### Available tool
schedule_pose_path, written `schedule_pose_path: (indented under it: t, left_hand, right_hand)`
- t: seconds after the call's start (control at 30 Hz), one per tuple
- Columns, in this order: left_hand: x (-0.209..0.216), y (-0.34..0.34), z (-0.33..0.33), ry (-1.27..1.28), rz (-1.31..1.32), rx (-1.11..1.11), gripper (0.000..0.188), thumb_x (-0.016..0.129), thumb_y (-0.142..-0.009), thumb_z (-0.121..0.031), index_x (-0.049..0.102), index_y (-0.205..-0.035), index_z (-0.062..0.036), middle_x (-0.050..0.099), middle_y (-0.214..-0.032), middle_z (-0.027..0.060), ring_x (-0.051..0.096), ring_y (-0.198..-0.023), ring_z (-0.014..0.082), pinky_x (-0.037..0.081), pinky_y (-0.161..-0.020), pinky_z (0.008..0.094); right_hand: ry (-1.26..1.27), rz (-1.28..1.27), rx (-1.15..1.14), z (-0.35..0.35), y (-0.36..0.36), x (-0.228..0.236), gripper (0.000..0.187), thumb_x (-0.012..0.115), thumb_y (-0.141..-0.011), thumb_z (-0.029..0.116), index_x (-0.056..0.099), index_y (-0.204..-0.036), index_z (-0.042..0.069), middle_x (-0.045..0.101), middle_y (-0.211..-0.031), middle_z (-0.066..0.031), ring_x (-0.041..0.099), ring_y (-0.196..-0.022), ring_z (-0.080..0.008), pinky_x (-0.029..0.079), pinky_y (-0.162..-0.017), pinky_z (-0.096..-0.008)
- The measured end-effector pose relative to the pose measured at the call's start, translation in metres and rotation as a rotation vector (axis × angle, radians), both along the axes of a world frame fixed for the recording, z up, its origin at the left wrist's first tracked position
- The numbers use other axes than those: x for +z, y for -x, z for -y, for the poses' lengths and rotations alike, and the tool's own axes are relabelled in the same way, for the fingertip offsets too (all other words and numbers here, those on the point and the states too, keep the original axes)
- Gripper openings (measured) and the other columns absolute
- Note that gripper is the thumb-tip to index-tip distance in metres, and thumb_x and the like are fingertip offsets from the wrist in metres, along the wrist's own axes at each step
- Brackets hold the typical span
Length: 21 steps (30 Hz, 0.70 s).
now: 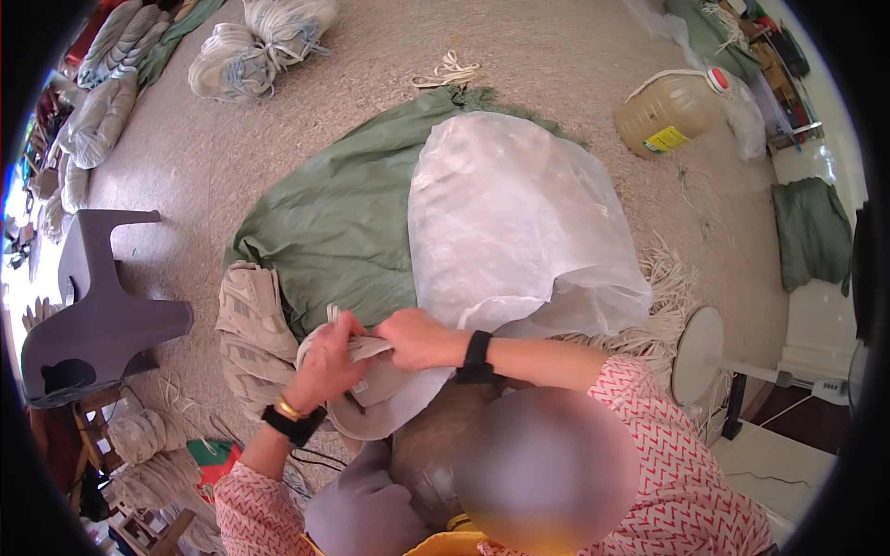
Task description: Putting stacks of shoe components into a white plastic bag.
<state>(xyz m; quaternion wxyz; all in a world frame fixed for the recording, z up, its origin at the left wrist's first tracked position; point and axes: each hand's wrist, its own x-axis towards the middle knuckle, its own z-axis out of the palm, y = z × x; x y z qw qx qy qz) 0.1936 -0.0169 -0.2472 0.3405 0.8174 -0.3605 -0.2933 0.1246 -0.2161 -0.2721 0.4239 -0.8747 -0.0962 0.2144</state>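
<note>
My left hand is closed on the edge of a beige shoe upper, which rests over my lap. My right hand pinches the same upper from the other side, close to the left fingers. A pale strip, perhaps a lace, stands up by my left fingertips, and the fingers partly hide what they grip. Stacked shoe uppers in beige and grey lie just left of my hands. Beyond my hands, a translucent white plastic bag lies over a green cloth sack.
Loose cream laces heap right of the bag, near a round white stand base. A plastic jug with a red cap lies at far right. A grey plastic chair is at left; tied white bundles sit far off.
</note>
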Motion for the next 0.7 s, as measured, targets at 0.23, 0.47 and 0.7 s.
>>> schedule_pose_path:
  t: [0.23,0.47,0.7]
  left_hand:
    - [0.051,-0.073,-0.043,0.246,-0.218,0.67,0.03,0.056,-0.103,-0.033,0.061,-0.112,-0.0054,0.068,-0.105,0.0055,0.062,-0.102,0.0195,0.045,-0.093,0.0367]
    - [0.075,-0.028,0.032,0.994,-1.36,0.732,0.073,0.033,-0.103,-0.064,0.045,-0.148,-0.0083,0.055,-0.144,0.014,0.056,-0.129,0.0296,0.043,-0.113,0.0447]
    - [0.097,-0.02,0.077,1.037,-1.33,0.785,0.074,0.033,-0.101,-0.067,0.048,-0.146,-0.01,0.055,-0.144,0.0138,0.054,-0.13,0.0333,0.041,-0.113,0.0478]
  right_hand:
    - [-0.462,-0.261,-0.394,0.074,0.017,0.044,0.034,0.073,-0.087,0.025,0.073,-0.11,0.0,0.075,-0.095,-0.0128,0.07,-0.087,-0.0204,0.054,-0.081,-0.0357]
    - [-0.813,-0.561,-0.554,0.085,0.034,0.083,0.047,0.073,-0.092,0.029,0.064,-0.125,-0.004,0.07,-0.115,-0.0086,0.065,-0.102,-0.0158,0.05,-0.092,-0.0307]
    - [-0.476,-0.097,-0.758,0.086,0.041,0.12,0.039,0.074,-0.089,0.022,0.058,-0.116,-0.001,0.069,-0.103,-0.0126,0.066,-0.094,-0.0237,0.05,-0.087,-0.0348]
